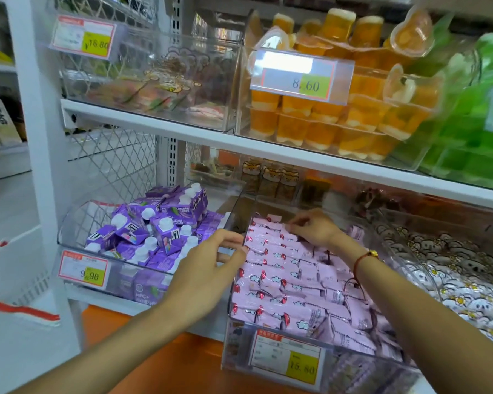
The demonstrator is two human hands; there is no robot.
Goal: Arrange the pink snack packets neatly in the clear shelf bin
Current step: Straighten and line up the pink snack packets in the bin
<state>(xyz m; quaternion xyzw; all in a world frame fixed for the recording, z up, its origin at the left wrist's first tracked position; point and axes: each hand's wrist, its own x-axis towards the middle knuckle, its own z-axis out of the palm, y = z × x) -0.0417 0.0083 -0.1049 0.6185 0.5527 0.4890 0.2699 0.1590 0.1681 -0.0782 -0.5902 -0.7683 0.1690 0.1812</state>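
Several pink snack packets (291, 282) with cloud prints fill the clear shelf bin (234, 322) on the lower shelf, lying in overlapping rows on the left and looser on the right. My left hand (208, 268) grips the bin's left wall near its middle, fingers curled over the edge. At the back of the bin my right hand (313, 228) reaches in, its fingertips pinching a pink packet (273, 218) in the rear row.
A bin of purple drink cartons (160, 226) stands directly left. A bin of white wrapped sweets (450, 268) is on the right. The shelf above (182, 132) holds orange jelly cups (339, 115) and green ones (467, 143). Price tags hang on bin fronts.
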